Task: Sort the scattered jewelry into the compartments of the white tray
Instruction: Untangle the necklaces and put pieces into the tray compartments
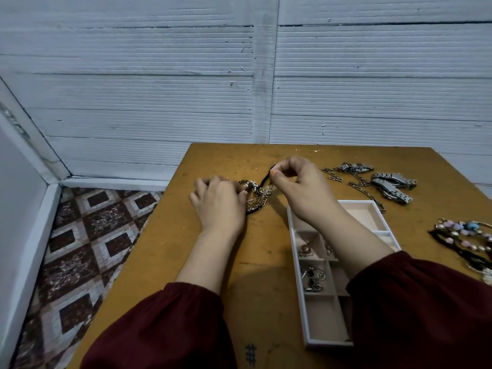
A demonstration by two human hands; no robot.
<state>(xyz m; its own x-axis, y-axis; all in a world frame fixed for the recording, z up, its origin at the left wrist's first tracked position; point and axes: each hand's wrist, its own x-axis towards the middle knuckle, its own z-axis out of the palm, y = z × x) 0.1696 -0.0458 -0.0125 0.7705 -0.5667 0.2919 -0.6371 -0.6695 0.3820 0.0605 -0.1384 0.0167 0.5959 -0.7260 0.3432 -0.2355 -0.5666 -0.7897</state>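
Note:
A tangled heap of chains and pearl jewelry point(257, 194) lies on the wooden table point(186, 249) between my hands. My left hand point(219, 202) rests on the heap's left side, its fingers curled onto the pieces. My right hand point(300, 187) pinches a black cord point(265, 179) that rises out of the heap. The white tray point(302, 302) sits at the right under my right forearm. Its near-left compartments hold a gold piece point(305, 249) and dark silver pieces point(314, 280); the far big compartment looks bare.
Silver watches point(394, 185) and chains point(351, 173) lie at the table's far right. Beaded pastel necklaces point(463, 235) lie at the right edge. The table's left edge drops to a patterned floor point(87, 249). A ribbed white wall stands behind.

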